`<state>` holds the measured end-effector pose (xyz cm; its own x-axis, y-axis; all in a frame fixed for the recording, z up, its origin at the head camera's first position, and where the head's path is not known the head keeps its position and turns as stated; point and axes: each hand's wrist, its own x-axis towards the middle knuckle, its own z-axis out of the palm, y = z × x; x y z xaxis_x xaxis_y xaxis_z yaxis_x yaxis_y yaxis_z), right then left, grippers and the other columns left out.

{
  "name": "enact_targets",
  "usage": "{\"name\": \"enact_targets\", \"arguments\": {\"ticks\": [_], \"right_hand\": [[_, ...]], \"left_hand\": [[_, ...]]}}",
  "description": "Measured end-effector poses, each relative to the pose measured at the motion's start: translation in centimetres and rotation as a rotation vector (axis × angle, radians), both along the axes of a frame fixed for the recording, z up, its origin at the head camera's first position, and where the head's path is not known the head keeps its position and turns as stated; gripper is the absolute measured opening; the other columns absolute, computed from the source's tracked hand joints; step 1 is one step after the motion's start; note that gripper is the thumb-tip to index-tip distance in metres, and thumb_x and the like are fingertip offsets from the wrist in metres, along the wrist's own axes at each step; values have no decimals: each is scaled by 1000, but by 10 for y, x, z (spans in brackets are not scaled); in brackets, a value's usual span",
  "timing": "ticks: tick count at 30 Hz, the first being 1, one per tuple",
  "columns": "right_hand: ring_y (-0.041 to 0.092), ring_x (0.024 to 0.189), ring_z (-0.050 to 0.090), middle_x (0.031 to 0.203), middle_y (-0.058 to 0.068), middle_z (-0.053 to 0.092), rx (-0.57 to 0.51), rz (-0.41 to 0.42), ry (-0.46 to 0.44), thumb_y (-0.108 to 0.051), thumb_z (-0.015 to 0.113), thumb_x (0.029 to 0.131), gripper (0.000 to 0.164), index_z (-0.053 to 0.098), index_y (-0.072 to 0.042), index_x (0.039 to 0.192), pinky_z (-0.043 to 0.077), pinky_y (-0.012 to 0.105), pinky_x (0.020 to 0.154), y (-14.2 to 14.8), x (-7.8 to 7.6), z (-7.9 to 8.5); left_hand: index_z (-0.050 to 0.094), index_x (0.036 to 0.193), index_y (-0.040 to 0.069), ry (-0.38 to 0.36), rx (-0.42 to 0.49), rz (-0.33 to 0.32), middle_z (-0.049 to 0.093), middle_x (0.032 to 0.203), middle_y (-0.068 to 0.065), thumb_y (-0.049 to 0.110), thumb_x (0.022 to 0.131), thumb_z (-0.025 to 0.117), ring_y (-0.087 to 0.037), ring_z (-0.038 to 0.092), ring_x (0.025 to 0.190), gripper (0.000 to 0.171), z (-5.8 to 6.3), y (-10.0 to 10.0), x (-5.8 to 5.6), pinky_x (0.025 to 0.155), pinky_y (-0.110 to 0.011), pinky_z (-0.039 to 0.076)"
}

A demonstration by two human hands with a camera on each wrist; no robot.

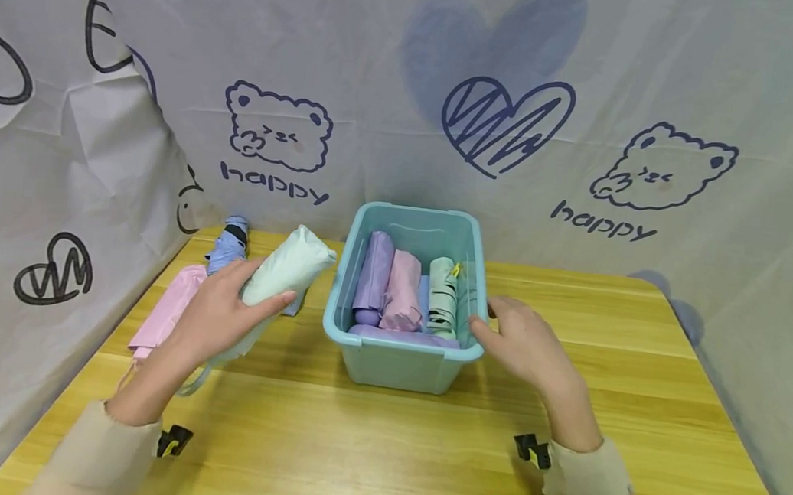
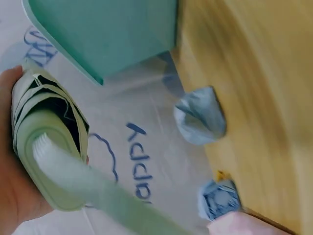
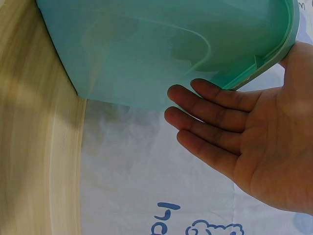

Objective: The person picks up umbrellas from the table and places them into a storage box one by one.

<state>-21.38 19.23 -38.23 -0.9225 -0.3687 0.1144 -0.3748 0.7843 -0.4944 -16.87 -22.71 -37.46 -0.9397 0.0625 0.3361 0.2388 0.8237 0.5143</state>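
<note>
My left hand (image 1: 222, 312) grips a pale green folded umbrella (image 1: 293, 262) above the table, left of a teal plastic bin (image 1: 395, 368). In the left wrist view its handle end (image 2: 44, 147) faces the camera, with a pale strap hanging from it. At the bin's right side is my right hand (image 1: 524, 341), thumb at the rim and fingers extended along the outside wall. Inside the bin are a purple umbrella (image 1: 374, 276), a pink one (image 1: 403, 290), a partly hidden blue one, a pale green one (image 1: 442, 293) with dark edges, and a purple one (image 1: 404, 337) lying across the front.
Left on the wooden table (image 1: 382, 446) lie a pink umbrella (image 1: 171, 308) and a blue one (image 1: 228, 245) with a black band. A grey-blue one (image 2: 200, 117) is mostly hidden behind the held umbrella in the head view. A drawn-on white cloth (image 1: 376, 146) hangs behind.
</note>
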Motion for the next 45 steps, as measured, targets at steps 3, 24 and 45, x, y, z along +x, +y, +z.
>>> {"name": "enact_targets", "arguments": {"ticks": [3,24,45], "right_hand": [[39,123,62,134,18,66,-6,0,-3,-38,53,101,55,59,0,141,50,58,103,0,0,0],[38,120,63,133,19,66,-15,-11,-19,-37,54,101,54,60,1,139,51,57,102,-1,2,3],[37,111,66,125,17,68,-37,5,-10,-36,52,101,50,63,0,134,54,55,97,1,1,2]], "left_hand": [[58,146,11,-18,3,-8,64,131,-14,61,93,67,-32,63,104,73,13,10,-4,81,-53,53],[61,120,11,-286,-160,-264,70,96,-8,63,89,70,-21,68,75,62,101,88,-42,61,-35,57],[58,110,3,-620,-216,-198,66,103,-15,57,90,66,-25,69,81,58,109,170,-123,66,-39,61]]}}
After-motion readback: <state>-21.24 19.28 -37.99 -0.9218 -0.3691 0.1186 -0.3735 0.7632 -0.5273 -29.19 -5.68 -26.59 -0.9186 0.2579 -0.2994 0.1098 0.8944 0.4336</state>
